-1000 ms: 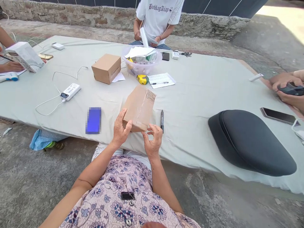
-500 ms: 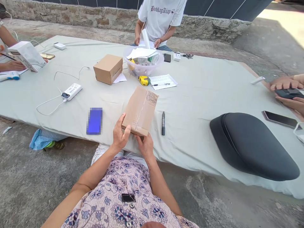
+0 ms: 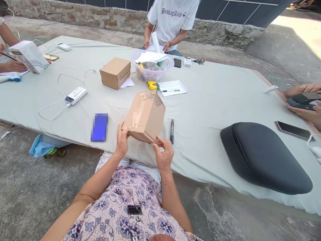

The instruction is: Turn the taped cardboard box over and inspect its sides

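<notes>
A brown cardboard box (image 3: 144,115) with clear tape and black scribbled lines near its far end is held tilted over the near edge of the table. My left hand (image 3: 122,139) grips its near left corner, thumb on the taped face. At the lower right corner, my right hand (image 3: 164,151) pinches the box between thumb and fingers. A black marker (image 3: 172,131) lies just right of the box. To the left lies a blurred blue rectangular thing (image 3: 99,128).
Beyond are a second cardboard box (image 3: 115,74), a yellow tape measure (image 3: 152,85), a paper sheet with a pen (image 3: 173,88) and a plastic basin (image 3: 152,72). A power bank (image 3: 76,96) with cables lies left, a black seat-like cushion (image 3: 265,157) right. Other people sit around the table.
The box has been turned and tilted, so two of its faces now show. My right hand has moved from beneath to its lower right corner; my left hand has slid slightly left.
</notes>
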`<state>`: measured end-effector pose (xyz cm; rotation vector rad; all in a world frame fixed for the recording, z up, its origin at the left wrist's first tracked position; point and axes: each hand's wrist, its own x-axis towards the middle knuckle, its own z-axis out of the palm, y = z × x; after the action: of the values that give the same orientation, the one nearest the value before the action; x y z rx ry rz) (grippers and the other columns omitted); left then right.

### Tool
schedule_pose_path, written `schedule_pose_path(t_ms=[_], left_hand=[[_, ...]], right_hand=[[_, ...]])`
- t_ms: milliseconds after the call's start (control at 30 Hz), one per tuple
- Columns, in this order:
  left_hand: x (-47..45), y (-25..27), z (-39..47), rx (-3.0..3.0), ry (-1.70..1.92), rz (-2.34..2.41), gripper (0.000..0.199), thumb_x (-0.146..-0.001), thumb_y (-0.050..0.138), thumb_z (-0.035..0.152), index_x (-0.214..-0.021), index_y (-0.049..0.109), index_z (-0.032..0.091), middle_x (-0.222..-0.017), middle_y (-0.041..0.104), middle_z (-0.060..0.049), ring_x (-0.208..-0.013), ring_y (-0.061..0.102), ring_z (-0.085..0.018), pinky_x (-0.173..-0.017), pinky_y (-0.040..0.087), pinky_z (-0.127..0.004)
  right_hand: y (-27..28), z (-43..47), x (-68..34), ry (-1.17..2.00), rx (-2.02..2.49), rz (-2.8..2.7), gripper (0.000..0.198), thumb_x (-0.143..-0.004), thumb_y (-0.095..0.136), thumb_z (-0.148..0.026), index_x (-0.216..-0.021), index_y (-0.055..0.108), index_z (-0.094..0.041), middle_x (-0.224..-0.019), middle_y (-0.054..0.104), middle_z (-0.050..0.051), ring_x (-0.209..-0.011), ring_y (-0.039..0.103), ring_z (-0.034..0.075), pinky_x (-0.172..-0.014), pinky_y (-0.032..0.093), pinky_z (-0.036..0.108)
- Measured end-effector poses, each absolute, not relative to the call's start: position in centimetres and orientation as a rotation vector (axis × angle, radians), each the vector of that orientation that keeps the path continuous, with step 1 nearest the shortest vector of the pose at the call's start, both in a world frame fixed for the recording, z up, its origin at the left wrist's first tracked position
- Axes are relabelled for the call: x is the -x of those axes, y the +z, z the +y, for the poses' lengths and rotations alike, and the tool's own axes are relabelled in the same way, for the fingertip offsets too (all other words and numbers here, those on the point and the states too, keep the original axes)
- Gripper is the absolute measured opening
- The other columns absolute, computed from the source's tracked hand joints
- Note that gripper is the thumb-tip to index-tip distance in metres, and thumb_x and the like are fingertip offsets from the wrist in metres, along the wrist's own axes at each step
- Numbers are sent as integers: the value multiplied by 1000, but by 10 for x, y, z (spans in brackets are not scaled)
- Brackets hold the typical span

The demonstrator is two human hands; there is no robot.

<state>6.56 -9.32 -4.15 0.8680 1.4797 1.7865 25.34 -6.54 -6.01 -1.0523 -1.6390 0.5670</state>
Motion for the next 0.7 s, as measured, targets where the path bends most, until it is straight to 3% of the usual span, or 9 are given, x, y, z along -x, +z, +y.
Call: schedule_pose_path(t_ms=[233,467,567,700], left_hand=[[-66,-56,-89,-778,1555,1540,43,-96,38,45,-125,59,21,-132,65,-12,-116,64,-24,-82,61,-38],[-59,-64,-88,-1019,1608,1737,34,-92,47,30,-117,68,19,-128,69,-10,-125,61,-25,-113,45,-48],[-58,-61,-91,-1048,1620,1756,34,-94,47,36,-114,68,19,-121,71,-10,-119,64,-24,-110,47,-45],[-59,-52,-96,-1077,1579,1687,54,-98,34,60,-118,64,20,-119,70,-11,-116,64,-24,-102,50,-40]], right_hand=[[-48,-62,-258,351,1067,-1600,20,-92,67,-40,-102,74,-24,-96,63,6,-92,62,19,-70,58,33],[-57,-61,-258,376,1070,-1614,19,-94,63,-37,-103,76,-25,-97,64,7,-97,63,21,-73,60,35],[-57,-62,-259,362,1072,-1632,20,-95,61,-37,-104,76,-26,-97,64,6,-97,64,21,-75,60,36],[-53,-63,-258,300,1056,-1664,20,-97,60,-36,-103,76,-26,-96,65,6,-95,66,19,-80,60,37]])
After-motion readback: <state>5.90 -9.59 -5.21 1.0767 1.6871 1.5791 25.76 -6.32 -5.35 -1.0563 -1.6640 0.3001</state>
